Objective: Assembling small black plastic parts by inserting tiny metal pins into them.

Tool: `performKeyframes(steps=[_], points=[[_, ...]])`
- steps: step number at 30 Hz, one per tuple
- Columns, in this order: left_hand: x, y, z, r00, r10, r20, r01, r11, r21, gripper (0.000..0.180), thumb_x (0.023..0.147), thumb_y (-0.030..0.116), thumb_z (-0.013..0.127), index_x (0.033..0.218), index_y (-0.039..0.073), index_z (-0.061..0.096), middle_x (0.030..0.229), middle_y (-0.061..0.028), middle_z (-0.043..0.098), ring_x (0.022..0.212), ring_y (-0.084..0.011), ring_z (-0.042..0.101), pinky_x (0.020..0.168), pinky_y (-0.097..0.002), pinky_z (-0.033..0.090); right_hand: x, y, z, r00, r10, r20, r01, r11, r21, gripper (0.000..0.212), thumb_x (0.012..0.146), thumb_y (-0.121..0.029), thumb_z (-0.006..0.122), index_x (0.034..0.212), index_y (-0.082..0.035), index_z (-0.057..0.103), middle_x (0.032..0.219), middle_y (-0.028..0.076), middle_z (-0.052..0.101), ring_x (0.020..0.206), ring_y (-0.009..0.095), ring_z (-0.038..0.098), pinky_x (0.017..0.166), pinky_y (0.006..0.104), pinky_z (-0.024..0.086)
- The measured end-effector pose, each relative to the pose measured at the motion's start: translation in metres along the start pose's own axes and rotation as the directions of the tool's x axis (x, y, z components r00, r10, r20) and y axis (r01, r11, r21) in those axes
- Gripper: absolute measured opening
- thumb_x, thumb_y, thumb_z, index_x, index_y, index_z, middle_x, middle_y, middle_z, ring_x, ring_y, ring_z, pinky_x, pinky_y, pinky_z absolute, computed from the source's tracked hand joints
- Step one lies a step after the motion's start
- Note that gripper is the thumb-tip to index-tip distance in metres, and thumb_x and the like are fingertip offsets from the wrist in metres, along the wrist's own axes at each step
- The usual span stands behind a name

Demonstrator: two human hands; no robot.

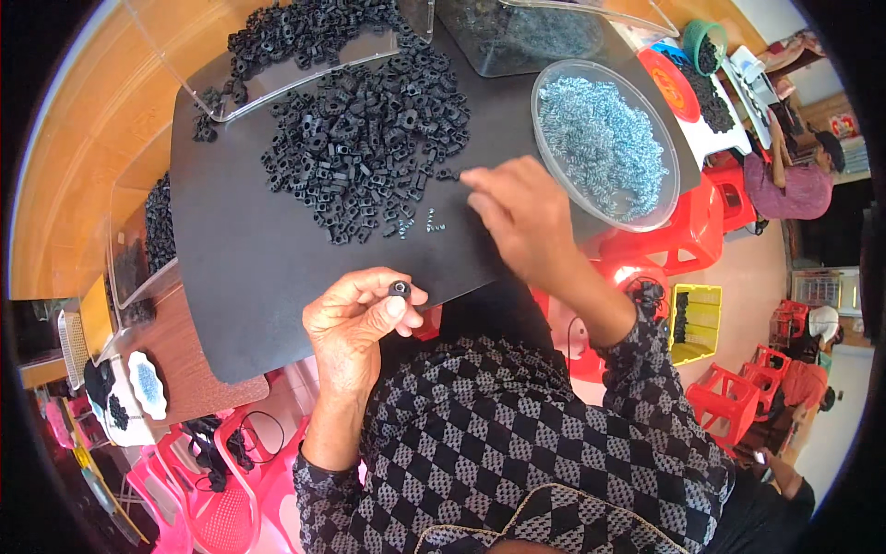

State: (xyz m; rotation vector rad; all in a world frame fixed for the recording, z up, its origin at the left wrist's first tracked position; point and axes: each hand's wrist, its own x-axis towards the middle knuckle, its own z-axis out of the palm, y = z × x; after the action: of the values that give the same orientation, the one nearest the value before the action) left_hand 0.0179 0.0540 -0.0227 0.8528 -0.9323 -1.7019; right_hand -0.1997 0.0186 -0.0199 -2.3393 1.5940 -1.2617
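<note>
Between thumb and fingers, my left hand grips a small black plastic part with a round hole facing up, near the table's front edge. My right hand is over the table with its fingers curled together. Its fingertips meet a couple of small black pieces at the right edge of a large heap of black plastic parts. Whatever lies inside that pinch is hidden. A few small metal springs lie loose below the heap. To the right of my right hand, a round clear tub holds many bluish springs.
A clear plastic bin spills black parts at the back of the dark tabletop. Red stools and a yellow crate stand to the right. Pink chairs are at the lower left. Other people sit farther right.
</note>
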Motion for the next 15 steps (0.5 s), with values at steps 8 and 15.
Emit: performKeyframes(steps=[8,15], points=[[0.004,-0.002,0.001,1.000,-0.012,-0.020,0.013,1.000,0.024,0.018,0.080,0.003,0.067,0.095,-0.006,0.062,0.084,-0.0174,0.066,0.063,-0.0176,0.063,0.054,-0.0248,0.050,0.017,0.021,0.013,0.983,-0.052,0.174,0.103,0.950,-0.296,0.021,0.069,-0.005,0.069,0.090,-0.005,0.064,0.081,0.008,0.055,0.078,0.027,0.052,0.064,0.0361,0.044],[0.001,0.002,0.003,0.998,-0.038,-0.044,0.040,0.998,0.047,0.016,0.081,0.002,0.065,0.095,-0.005,0.062,0.084,-0.0159,0.066,0.064,-0.0164,0.062,0.054,-0.0239,0.049,0.009,0.009,0.005,0.993,-0.077,0.092,0.084,0.993,-0.079,0.013,0.070,-0.003,0.068,0.083,-0.003,0.064,0.076,0.009,0.056,0.071,0.025,0.052,0.061,0.0342,0.043]])
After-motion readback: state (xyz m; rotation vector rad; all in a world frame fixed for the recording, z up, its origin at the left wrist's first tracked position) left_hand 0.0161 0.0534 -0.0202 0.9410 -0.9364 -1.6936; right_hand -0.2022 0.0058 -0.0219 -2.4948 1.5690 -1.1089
